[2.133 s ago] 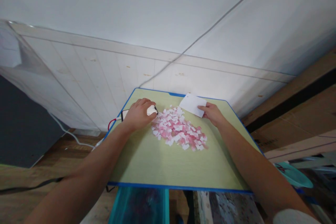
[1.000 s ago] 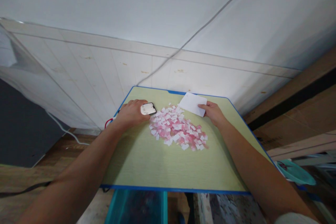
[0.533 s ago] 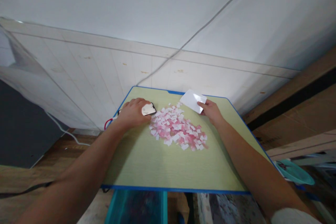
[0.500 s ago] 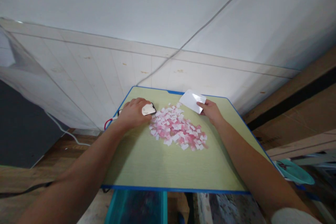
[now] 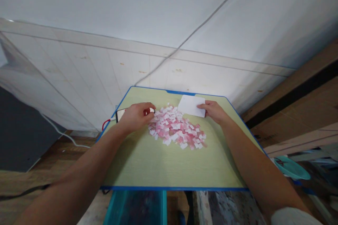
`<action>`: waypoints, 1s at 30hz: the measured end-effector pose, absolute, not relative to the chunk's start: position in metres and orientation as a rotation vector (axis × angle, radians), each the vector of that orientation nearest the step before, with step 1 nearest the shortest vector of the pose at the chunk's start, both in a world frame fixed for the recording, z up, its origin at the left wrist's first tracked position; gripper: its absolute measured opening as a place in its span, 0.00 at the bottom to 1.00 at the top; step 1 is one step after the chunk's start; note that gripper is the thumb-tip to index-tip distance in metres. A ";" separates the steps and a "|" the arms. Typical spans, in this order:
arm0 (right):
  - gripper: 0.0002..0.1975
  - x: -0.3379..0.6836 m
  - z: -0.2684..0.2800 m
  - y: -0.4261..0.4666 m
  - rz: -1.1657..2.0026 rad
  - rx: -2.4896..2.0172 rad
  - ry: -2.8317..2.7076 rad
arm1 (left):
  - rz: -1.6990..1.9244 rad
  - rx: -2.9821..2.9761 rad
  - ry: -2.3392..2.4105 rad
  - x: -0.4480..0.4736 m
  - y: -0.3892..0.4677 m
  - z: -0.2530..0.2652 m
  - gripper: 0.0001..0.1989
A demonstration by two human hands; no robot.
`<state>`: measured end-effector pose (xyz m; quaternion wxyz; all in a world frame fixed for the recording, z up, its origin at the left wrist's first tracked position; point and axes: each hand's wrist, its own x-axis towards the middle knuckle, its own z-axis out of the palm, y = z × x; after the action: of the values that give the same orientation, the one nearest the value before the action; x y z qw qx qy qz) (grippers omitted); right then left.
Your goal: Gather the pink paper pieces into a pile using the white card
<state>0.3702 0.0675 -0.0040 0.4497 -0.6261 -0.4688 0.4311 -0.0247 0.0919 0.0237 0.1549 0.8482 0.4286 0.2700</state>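
My left hand (image 5: 136, 116) is curled over a dark-rimmed phone (image 5: 151, 110) at the left of the table. Its thumb and forefinger bend around the phone's right end, and the hand hides most of the rest. Between my right thumb and fingers a white sheet (image 5: 190, 105) is pinched by its right edge; my right hand (image 5: 214, 111) keeps it above the back right of the table. A heap of small white and pink paper squares (image 5: 176, 128) is spread between both hands, near the left fingertips and just below the sheet.
The pale green table (image 5: 169, 172) has a blue rim and stands against a white wall (image 5: 163, 14). A red-handled item (image 5: 106, 123) sits at its left edge. Below the front edge is a teal bin (image 5: 136, 207); cardboard boxes (image 5: 303, 109) stand on the right.
The left fingers have closed in over the phone's right end, hiding more of it. The white sheet has turned and lowered slightly in my right hand, losing its shine. The view has shifted a little.
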 end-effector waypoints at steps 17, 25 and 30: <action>0.16 0.394 0.041 -0.062 0.901 -1.715 -1.120 | 0.736 2.363 1.090 -0.015 0.048 0.037 0.13; 0.14 0.407 0.005 -0.139 0.906 -1.857 -0.832 | 0.870 2.497 1.303 0.000 0.046 0.030 0.15; 0.12 0.359 0.007 -0.124 0.990 -1.879 -0.909 | 1.141 2.425 1.433 -0.009 0.055 0.026 0.16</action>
<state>0.3588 -0.1235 0.0073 0.4040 -0.7441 -0.3599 0.3919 -0.0092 0.0545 0.0265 0.0513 0.7970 0.4708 0.3749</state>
